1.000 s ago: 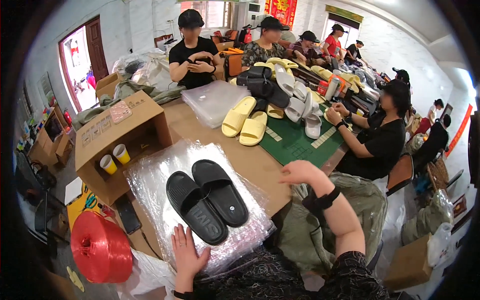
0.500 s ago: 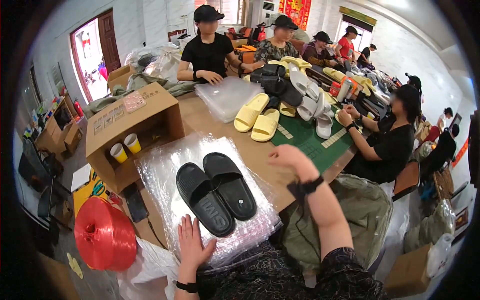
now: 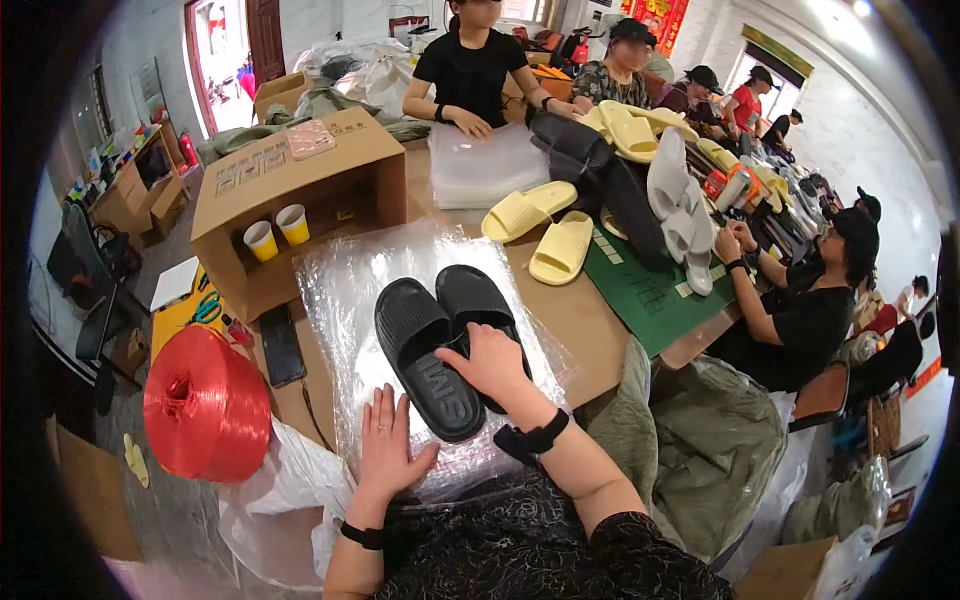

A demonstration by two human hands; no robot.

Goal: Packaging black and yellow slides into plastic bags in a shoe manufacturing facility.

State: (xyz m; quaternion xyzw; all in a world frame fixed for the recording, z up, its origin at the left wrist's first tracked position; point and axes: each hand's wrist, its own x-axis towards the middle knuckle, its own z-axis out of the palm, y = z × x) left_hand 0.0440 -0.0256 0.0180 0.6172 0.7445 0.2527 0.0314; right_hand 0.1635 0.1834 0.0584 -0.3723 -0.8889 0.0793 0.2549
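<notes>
Right hand (image 3: pixel 488 358) now across slippers (image 3: pixel 412 318)

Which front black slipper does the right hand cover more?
The right slipper: the right hand is over its middle, while the left slipper shows most of its footbed.

Letters mark blk slipper (image 3: pixel 425 375), print marks cardbd box (image 3: pixel 300 180) (top) & red banner (image 3: pixel 655 22).

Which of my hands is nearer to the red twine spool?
Left. The left hand, on clear plastic bags, is right of the red twine spool; the right hand, at the black slides, is farther right.
</notes>
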